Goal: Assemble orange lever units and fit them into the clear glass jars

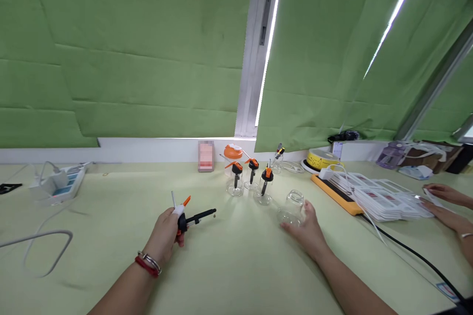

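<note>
My left hand (164,234) grips a black bottle lid (182,223) with an orange flap, a pale straw and a black tube that points to the right. Around the lower right side of a clear glass jar (294,204), my right hand (308,231) is wrapped. The jar is upright at the table surface and its top is uncovered. Beyond the hands, three clear jars with black and orange lids stand close together: a left jar (235,189), a middle jar (252,185) and a right jar (263,200). The two hands are well apart.
At right are a yellow tape roll (321,160), an orange power strip (336,194), stacked white cards (384,194) and another person's hands (443,202). An orange-topped container (233,151) and pink box (206,156) stand behind. A white power strip (66,184) and cable (55,232) lie left.
</note>
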Demonstrator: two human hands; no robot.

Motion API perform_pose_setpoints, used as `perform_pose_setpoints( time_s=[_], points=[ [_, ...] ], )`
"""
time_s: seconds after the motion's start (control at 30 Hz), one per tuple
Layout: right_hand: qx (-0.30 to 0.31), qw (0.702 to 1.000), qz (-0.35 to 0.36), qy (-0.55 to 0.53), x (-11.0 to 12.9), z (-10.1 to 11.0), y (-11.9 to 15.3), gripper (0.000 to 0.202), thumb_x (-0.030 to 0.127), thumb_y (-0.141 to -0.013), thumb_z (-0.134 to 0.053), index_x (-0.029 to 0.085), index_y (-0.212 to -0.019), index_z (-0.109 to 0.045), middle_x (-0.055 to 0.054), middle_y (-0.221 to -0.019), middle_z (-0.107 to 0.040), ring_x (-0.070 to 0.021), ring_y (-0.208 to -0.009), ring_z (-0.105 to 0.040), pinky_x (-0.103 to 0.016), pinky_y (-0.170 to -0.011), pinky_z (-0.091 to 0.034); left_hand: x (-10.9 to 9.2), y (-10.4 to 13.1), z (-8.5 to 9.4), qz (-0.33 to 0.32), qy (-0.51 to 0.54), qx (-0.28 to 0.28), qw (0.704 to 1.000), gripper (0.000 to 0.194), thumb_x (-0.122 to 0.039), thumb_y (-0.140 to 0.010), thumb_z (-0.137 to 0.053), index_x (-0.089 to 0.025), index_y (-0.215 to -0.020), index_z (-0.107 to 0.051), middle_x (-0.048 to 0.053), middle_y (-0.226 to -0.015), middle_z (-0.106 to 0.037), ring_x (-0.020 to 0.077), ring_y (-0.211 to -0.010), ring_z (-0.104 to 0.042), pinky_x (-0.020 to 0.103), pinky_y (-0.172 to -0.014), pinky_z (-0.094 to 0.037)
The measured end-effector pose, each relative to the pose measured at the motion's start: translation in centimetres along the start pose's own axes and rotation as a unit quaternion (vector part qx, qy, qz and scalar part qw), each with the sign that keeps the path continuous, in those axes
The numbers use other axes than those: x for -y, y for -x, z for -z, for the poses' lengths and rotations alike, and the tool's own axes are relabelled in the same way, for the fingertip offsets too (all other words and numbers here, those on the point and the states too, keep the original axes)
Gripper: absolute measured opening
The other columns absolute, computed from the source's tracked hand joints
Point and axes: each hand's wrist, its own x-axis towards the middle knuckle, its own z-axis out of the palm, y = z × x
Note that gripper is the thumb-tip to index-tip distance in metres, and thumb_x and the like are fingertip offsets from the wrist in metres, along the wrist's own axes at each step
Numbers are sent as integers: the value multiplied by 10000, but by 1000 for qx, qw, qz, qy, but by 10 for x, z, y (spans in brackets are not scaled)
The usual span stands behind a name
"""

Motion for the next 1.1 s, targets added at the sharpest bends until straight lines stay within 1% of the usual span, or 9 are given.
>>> perform_pose_setpoints(
  time_s=[0.07, 0.17, 0.33, 0.43, 0.5, 0.63, 0.8, 0.97, 1.1],
  points=[
    [-60, 993, 76, 61, 17, 8, 4, 1122, 540, -576, -735, 153, -1429, -117, -206, -1480, -192, -388, -1349, -221, -550, -1040, -290, -2, 2, -2, -8, 1, -5, 1000, 268, -464, -774, -492, -216, -707, -416, -52, -481, -479, 103, -338, -404, 224, -308, -355],
    [-105, 927, 342, 111, 56, 12, 19, 906, 459, -715, -678, 200, -1426, -179, -159, -1500, -185, -371, -1380, -149, -603, -1065, -209, -7, 9, -6, -26, 1, 7, 1000, 265, -476, -778, -499, -217, -755, -443, -73, -456, -438, 115, -344, -413, 212, -286, -342],
    [34, 787, 590, 175, 122, -30, 62, 499, 221, -851, -554, 214, -1330, -416, -119, -1388, -438, -331, -1331, -297, -587, -1065, -228, -14, 26, -11, -40, -17, 93, 995, 329, -500, -803, -469, -224, -982, -477, -91, -467, -428, 114, -342, -411, 198, -267, -345],
    [78, 762, 628, 138, 146, -63, 77, 413, 109, -868, -463, 175, -1275, -479, -116, -1162, -616, -253, -1094, -529, -501, -1008, -338, -16, 31, -10, -36, 1, 112, 993, 412, -525, -789, -489, -218, -1063, -465, -91, -479, -417, 140, -394, -476, 198, -270, -358],
    [109, 783, 605, 92, 158, -74, 77, 347, 104, -882, -423, 165, -1207, -530, -110, -956, -667, -213, -862, -585, -437, -869, -431, -16, 31, -8, -57, 28, 103, 993, 466, -525, -807, -465, -210, -1149, -431, -89, -490, -441, 140, -399, -488, 219, -314, -402],
    [158, 902, 397, -59, 180, -72, 60, 271, 195, -917, -367, 182, -1043, -607, -90, -876, -633, -201, -825, -558, -332, -734, -449, -18, 27, -1, -169, 35, 40, 984, 500, -457, -862, -413, -215, -1289, -315, -40, -662, -571, 123, -439, -504, 291, -491, -485],
    [365, 911, 100, -164, 179, -80, 48, 308, 339, -892, -397, 168, -748, -608, 9, -615, -510, -110, -517, -397, -226, -502, -330, -18, 23, 3, -312, -159, -21, 936, 385, -417, -814, -510, -225, -1146, -543, 82, -1092, -570, 211, -897, -575, 313, -731, -482],
    [415, 892, -11, -182, 150, -111, 58, 305, 361, -856, -451, 145, -720, -617, 23, -565, -486, -88, -483, -319, -214, -483, -275, -2, 15, -7, -144, -196, 138, 960, 354, -452, -767, -533, -172, -970, -610, -24, -640, -520, 138, -506, -493, 268, -502, -436],
    [409, 894, 32, -179, 135, -122, 60, 219, 285, -810, -516, 177, -893, -687, -13, -743, -619, -127, -625, -490, -231, -594, -376, 12, 4, -14, -81, -153, 95, 980, 392, -501, -722, -548, -150, -882, -618, -63, -558, -426, 111, -443, -424, 241, -446, -379]
  ],
)
